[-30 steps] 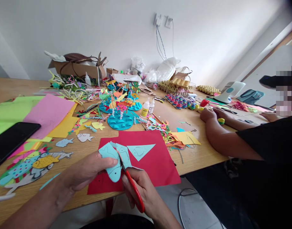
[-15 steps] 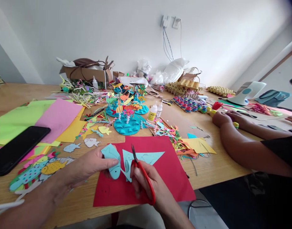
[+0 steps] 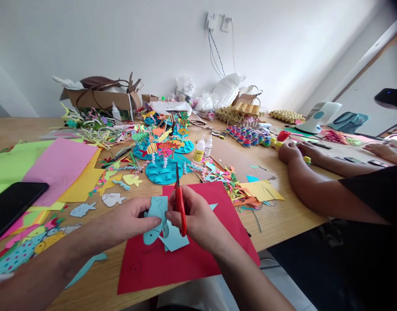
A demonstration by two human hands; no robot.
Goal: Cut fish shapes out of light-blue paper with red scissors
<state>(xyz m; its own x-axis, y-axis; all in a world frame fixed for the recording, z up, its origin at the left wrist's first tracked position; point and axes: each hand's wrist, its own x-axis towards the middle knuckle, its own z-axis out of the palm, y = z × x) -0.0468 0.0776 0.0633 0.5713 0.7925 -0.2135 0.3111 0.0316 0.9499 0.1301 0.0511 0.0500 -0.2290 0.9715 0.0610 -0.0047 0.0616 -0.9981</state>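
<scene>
Though cluttered, table point(image 3: 283, 216) by white wall point(image 3: 136, 39).

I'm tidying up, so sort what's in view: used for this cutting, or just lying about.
In the job:
red-handled scissors
blue fish paper
red sheet underneath, probably

Apparently just lying about:
black phone
white bottles
cardboard box
blue bag

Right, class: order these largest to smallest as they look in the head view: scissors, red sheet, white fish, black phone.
Red sheet
Black phone, partly out of frame
Scissors, partly hidden
White fish
</scene>
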